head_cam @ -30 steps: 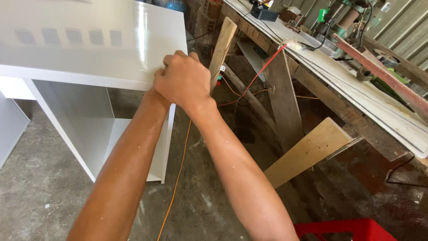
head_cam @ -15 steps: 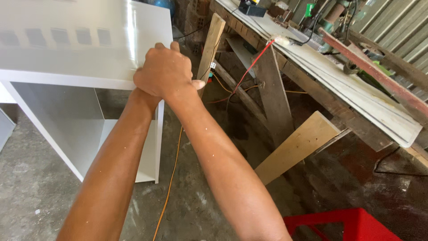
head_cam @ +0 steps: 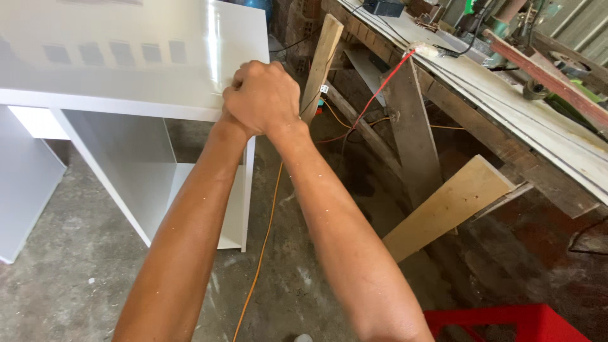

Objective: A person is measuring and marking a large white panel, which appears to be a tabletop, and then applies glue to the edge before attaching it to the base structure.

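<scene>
A glossy white cabinet (head_cam: 126, 69) stands on the concrete floor with its open side facing me. Both my hands meet at the front right corner of its top. My right hand (head_cam: 265, 96) lies on top, its fingers curled into a fist. My left hand (head_cam: 229, 119) is almost wholly covered by it, with only the wrist side showing against the cabinet's edge. Whether either hand holds anything is hidden.
A wooden plank (head_cam: 324, 60) leans just behind my hands. An orange cable (head_cam: 261, 250) runs across the floor and a red wire (head_cam: 380, 88) hangs from the cluttered workbench (head_cam: 506, 95) at right. A slanted board (head_cam: 449, 206), a red crate (head_cam: 506, 323) and a white panel (head_cam: 25, 183) stand nearby.
My hands stay clasped on the cabinet's corner. Only the view has shifted slightly.
</scene>
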